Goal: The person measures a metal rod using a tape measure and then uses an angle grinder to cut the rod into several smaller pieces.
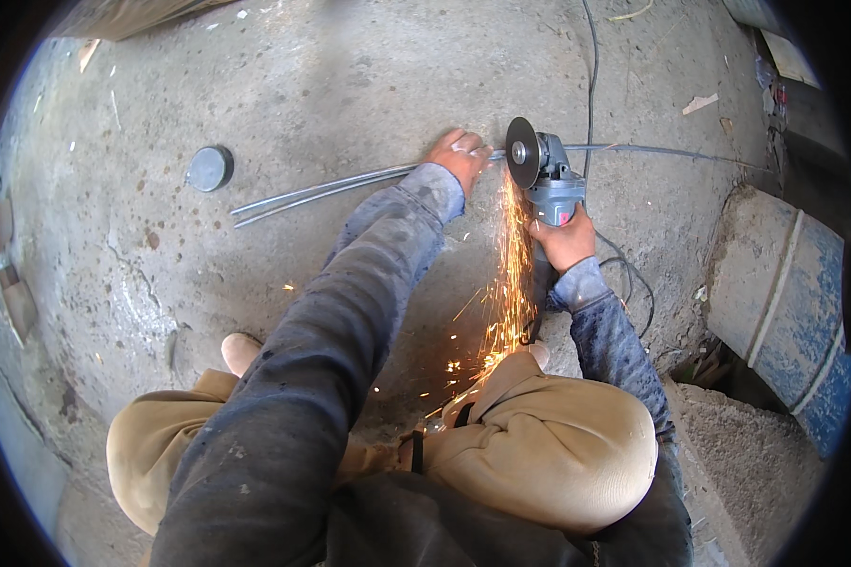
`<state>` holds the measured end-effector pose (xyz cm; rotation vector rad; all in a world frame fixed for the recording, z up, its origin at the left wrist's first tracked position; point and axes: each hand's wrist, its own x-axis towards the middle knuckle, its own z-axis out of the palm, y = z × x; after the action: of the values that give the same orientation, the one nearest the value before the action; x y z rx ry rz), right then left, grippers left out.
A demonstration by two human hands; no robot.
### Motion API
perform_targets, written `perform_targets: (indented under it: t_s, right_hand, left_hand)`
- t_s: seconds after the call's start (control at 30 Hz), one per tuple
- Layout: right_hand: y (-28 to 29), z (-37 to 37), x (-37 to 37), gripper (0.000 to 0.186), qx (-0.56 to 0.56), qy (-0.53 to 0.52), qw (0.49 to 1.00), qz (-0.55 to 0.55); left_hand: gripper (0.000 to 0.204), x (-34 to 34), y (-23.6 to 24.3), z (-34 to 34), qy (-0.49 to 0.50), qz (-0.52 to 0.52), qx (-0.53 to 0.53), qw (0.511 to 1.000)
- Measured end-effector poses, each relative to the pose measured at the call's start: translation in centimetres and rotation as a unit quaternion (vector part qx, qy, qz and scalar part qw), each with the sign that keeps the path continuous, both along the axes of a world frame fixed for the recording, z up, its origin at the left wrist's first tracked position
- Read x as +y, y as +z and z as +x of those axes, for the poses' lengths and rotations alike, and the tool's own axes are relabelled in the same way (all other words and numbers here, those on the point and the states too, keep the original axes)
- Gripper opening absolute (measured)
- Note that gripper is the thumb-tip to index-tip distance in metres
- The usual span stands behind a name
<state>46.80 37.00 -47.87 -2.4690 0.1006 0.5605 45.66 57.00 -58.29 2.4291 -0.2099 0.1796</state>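
Note:
My right hand [567,239] is wrapped round the body of a grey angle grinder [555,192]. Its dark cutting disc [523,153] meets thin metal rods [336,184] lying on the concrete, and a stream of orange sparks [509,279] falls from there toward my knees. Just left of the disc, my left hand [459,159] presses the rods down with its fingers closed round them. The rods' free ends spread slightly apart to the left, and a long thin bar [652,148] runs on to the right behind the grinder. The exact point of contact is hidden by the disc.
A round grey lidded tin [210,168] sits on the floor at the left. A dark power cord [592,76] trails from the top past the grinder and loops [641,283] beside my right arm. A worn blue drum [775,302] lies at the right. Scraps [17,293] rest far left.

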Motion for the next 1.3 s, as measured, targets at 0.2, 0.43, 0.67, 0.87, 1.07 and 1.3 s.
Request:
perform_targets:
  t_s: [0.2, 0.43, 0.67, 0.87, 1.07, 1.3]
  right_hand:
    - [-0.3, -0.2, -0.6, 0.047, -0.006, 0.002, 0.997, 0.073]
    - [1.3, -1.6, -3.6, 0.046, -0.002, -0.083, 0.993, 0.089]
    - [3.0, -2.8, -4.7, 0.043, -0.018, -0.091, 0.992, 0.081]
    - [5.1, -2.9, -4.5, 0.043, -0.029, -0.064, 0.995, 0.070]
    - [5.7, -2.7, -4.1, 0.046, -0.032, -0.048, 0.996, 0.065]
    - [6.8, -3.0, -3.8, 0.048, -0.032, -0.012, 0.999, 0.030]
  left_hand:
    - [0.025, 0.7, 1.0, -0.2, -0.002, -0.047, -0.002, 0.999]
    - [0.022, 1.4, 3.0, -0.9, 0.055, 0.069, 0.093, 0.992]
    - [0.019, 1.0, 4.3, 0.3, 0.056, 0.110, 0.154, 0.980]
    - [0.025, 1.2, 7.5, 1.0, 0.043, 0.092, 0.242, 0.965]
    - [0.030, 0.2, 10.5, 0.2, -0.008, 0.057, 0.306, 0.950]
    - [0.029, -0.6, 11.2, -0.6, 0.005, 0.056, 0.264, 0.963]
